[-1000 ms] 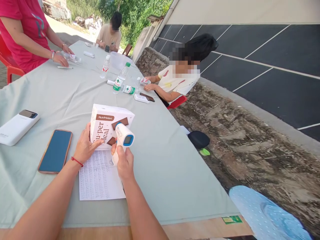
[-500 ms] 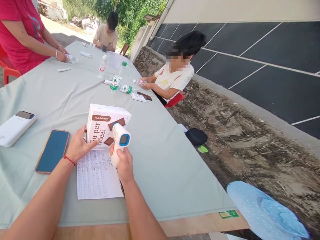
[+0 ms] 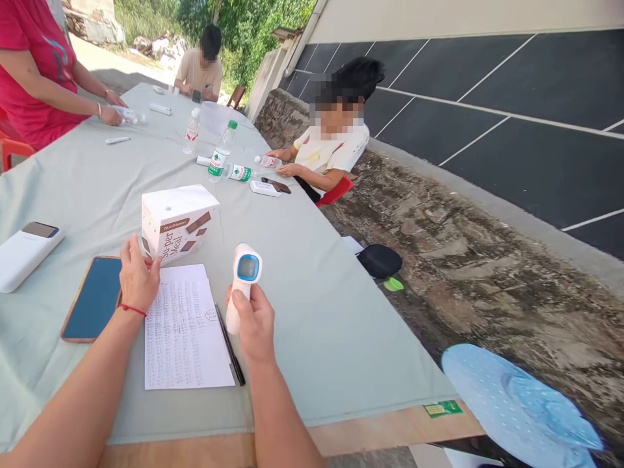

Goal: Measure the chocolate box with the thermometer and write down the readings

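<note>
My right hand [image 3: 256,318] is wrapped round the handle of a white infrared thermometer gun [image 3: 238,292]. Its blue-rimmed screen faces me. Beside the lower left corner of a white NutriMotion box [image 3: 180,221] is my left hand [image 3: 139,273], fingers stretched out and thumb near the box front. It seems to touch the box without gripping it. The box stands upright on the table at the far end of a handwritten sheet [image 3: 182,338]. A black pen [image 3: 231,348] lies along the sheet's right edge. To the left of my left hand lies a phone [image 3: 92,299].
A white power bank [image 3: 26,253] lies at the left on the cloth-covered table [image 3: 316,325]. Water bottles [image 3: 219,156] stand and lie farther back. Three other people sit or stand round the table. A blue dotted hat [image 3: 517,403] is beyond the right edge.
The box has moved left and turned, showing its side. My left hand has shifted to its lower corner. The thermometer has come away from the box front, uncovering the sheet and pen.
</note>
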A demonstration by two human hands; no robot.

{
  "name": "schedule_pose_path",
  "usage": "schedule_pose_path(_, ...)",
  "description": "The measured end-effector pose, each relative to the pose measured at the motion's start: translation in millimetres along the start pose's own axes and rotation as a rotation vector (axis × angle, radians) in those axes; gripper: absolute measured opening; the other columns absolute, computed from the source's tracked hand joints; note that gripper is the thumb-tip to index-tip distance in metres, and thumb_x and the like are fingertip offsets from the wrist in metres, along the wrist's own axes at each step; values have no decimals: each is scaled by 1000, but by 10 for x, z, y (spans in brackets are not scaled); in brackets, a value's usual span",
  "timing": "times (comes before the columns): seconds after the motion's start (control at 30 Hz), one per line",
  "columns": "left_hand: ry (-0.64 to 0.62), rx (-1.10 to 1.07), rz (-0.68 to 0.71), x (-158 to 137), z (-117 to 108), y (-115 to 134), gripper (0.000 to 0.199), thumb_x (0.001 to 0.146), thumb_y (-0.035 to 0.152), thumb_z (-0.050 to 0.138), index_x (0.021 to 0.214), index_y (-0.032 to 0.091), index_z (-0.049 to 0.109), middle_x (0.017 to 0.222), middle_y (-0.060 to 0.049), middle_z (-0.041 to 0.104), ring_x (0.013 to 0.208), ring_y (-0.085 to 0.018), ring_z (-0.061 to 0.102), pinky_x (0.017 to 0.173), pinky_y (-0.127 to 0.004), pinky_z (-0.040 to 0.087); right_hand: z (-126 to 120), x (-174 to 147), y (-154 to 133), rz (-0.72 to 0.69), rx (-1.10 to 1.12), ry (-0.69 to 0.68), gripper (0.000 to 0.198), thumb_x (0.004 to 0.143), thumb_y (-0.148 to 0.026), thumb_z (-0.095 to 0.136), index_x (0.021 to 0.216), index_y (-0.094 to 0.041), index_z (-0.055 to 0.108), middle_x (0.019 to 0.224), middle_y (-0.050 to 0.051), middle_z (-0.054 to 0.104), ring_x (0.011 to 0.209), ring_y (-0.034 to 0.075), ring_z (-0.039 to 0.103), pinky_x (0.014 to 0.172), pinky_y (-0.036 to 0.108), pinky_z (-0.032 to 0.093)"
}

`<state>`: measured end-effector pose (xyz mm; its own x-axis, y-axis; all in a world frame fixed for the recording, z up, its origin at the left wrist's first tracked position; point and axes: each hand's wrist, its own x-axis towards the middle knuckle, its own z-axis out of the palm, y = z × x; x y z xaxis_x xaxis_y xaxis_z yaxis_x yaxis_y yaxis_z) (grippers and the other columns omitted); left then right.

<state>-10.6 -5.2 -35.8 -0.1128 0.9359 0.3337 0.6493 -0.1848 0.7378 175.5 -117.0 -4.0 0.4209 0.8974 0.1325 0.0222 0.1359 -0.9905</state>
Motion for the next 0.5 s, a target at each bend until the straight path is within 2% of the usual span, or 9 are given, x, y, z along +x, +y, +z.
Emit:
schedule_pose_path(0.13, 52, -122, 116, -3, 97, -108, 71, 84, 22, 50, 148, 17, 17, 151, -25, 20, 126, -33, 51, 98, -50, 49, 8, 4, -8, 6, -12, 12, 30, 75, -48, 61, 84, -19, 58, 69, -1, 53, 62, 13, 46, 58, 27, 40)
schedule_pose_path(0.23, 166, -51, 247, -16, 89, -70, 73, 81, 22, 57, 144, 16, 21, 147, -24, 25, 133, -35, 40, 105, -56, 40, 18, -5, -20, -2, -33, 14, 30, 75, -48, 61, 86, -19, 59, 69, -1, 54, 62, 14, 47, 58, 28, 41)
schedule_pose_path(0.33, 212, 26, 353, -56, 34, 37, 54, 81, 19, 55, 133, 16, 37, 132, -19, 43, 115, -29, 52, 96, -50, 48, -9, -1, -44, 15, -64, 16, 34, 74, -48, 60, 91, -18, 60, 74, 1, 58, 65, 15, 50, 60, 29, 42)
schedule_pose_path(0.43, 61, 81, 443, -113, 10, 120, 24, 87, 18, 49, 111, 19, 53, 110, -11, 58, 85, -20, 60, 79, -39, 53, -126, 58, -61, 73, -170, 3, 43, 73, -50, 59, 101, -17, 61, 83, 4, 63, 71, 18, 55, 63, 30, 44)
schedule_pose_path(0.5, -67, 138, 472, -144, 29, 139, 15, 89, 19, 47, 100, 19, 57, 101, -8, 63, 83, -20, 61, 78, -39, 51, -243, 126, -40, 121, -323, -55, 47, 73, -51, 59, 106, -17, 61, 87, 5, 66, 76, 20, 58, 66, 31, 45)
